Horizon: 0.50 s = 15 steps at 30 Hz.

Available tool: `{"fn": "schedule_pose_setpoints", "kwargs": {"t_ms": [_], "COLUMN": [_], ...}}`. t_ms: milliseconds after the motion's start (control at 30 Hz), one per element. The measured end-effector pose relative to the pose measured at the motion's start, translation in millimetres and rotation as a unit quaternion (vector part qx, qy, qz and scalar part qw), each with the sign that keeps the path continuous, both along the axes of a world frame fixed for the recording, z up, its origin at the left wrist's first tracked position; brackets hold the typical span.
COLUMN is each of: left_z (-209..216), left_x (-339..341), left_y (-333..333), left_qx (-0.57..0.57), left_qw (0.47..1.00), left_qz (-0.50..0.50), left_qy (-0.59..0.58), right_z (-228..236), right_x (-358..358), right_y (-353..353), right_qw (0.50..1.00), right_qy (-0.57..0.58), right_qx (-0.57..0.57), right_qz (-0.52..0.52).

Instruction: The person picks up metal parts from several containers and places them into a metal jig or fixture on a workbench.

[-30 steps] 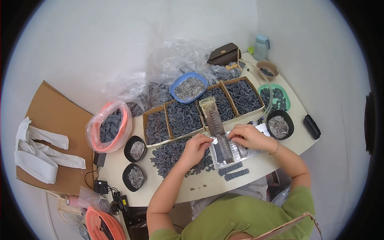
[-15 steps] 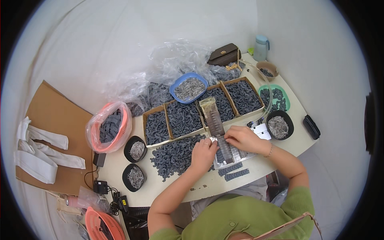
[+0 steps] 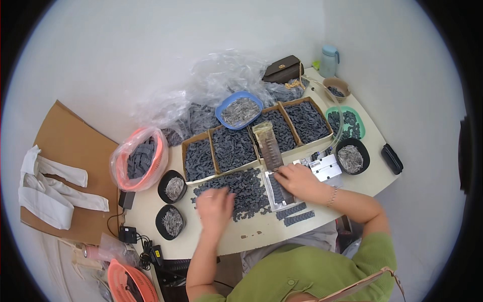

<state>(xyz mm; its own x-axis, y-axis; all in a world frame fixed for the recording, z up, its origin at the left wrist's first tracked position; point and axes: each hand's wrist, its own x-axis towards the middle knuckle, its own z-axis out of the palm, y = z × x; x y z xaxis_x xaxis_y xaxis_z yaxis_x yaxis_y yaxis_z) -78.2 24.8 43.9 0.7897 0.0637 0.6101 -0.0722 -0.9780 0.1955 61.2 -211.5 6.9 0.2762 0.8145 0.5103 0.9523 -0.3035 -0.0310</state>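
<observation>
a dark brown handbag (image 3: 283, 71) with a golden chain (image 3: 293, 84) is near a light blue bottle (image 3: 329, 62). a black case (image 3: 391, 159) lies at the right edge of the worktop (image 3: 226, 242). white cloth (image 3: 52, 210) lies on the brown cardboard (image 3: 93, 151).

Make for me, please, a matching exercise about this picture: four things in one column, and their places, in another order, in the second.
1. Right hand
2. Left hand
3. Blue plastic bowl
4. Light-blue lidded jug

A. At the white table's far right corner
B. By the loose dark-grey pieces
C. At the far edge of the brown divided cardboard tray
D. At the flat silvery metal fixture

Pairs: 1-D, 2-B, 3-C, 4-A
</observation>
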Motion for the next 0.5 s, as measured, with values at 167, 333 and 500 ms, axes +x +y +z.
{"fn": "schedule_pose_setpoints", "kwargs": {"t_ms": [167, 333, 500], "left_z": [-6, -29, -23], "left_x": [-66, -101, -101], "left_y": [109, 155, 154], "left_qx": [0.033, -0.089, -0.119], "left_qw": [0.953, 0.938, 0.938], "left_qz": [0.288, 0.283, 0.276], "left_qy": [0.092, 0.180, 0.174], "right_z": [33, 35, 23], "right_x": [20, 28, 31], "right_y": [-79, -151, -158], "right_qw": [0.971, 0.913, 0.918], "right_qy": [0.040, 0.158, 0.200], "right_qx": [0.043, -0.054, -0.014], "right_qz": [-0.231, -0.373, -0.342]}}
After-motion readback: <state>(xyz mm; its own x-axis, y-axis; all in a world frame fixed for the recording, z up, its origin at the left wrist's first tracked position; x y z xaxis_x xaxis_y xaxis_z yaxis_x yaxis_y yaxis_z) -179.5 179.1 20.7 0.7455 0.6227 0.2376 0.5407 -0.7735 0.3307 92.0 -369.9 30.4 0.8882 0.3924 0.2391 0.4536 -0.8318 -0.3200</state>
